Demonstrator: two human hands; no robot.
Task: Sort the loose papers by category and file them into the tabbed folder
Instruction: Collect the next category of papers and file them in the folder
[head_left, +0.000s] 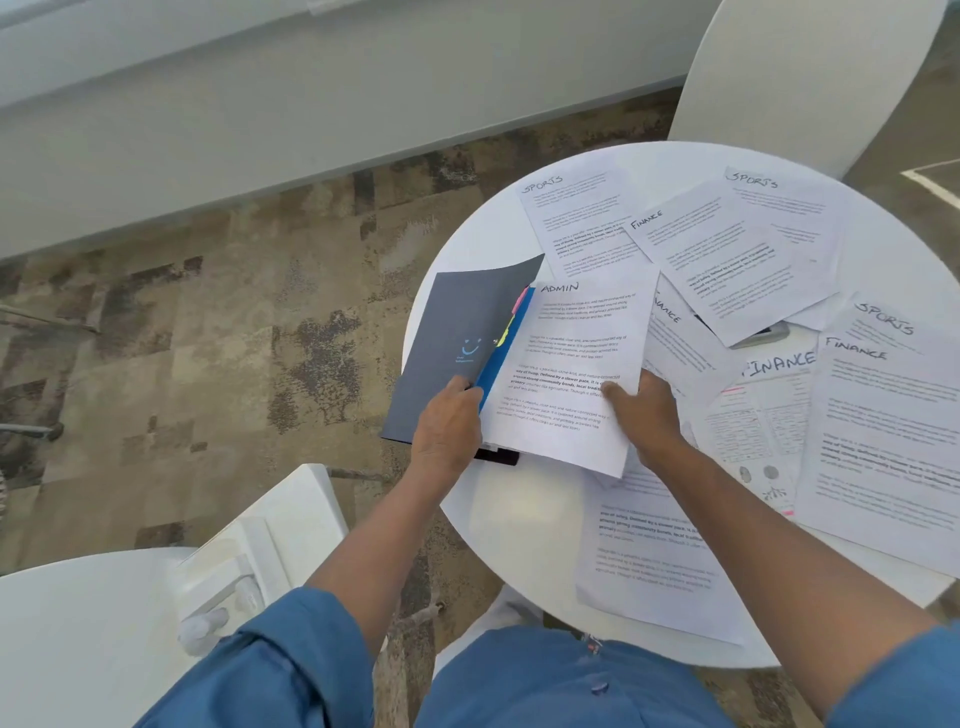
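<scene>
White table (519, 525): three SPORTS sheets (571, 218), one ADMIN sheet (571, 353), two hands (644, 410)

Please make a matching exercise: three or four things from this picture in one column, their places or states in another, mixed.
1. dark grey folder cover
2. white sheet headed ADMIN
3. left hand
4. white round table

a. holds scattered papers
b. grips the folder's edge
c. lifted open
d. lies in the open folder, under the right hand

Pairs: 1-c, 2-d, 3-b, 4-a
</scene>
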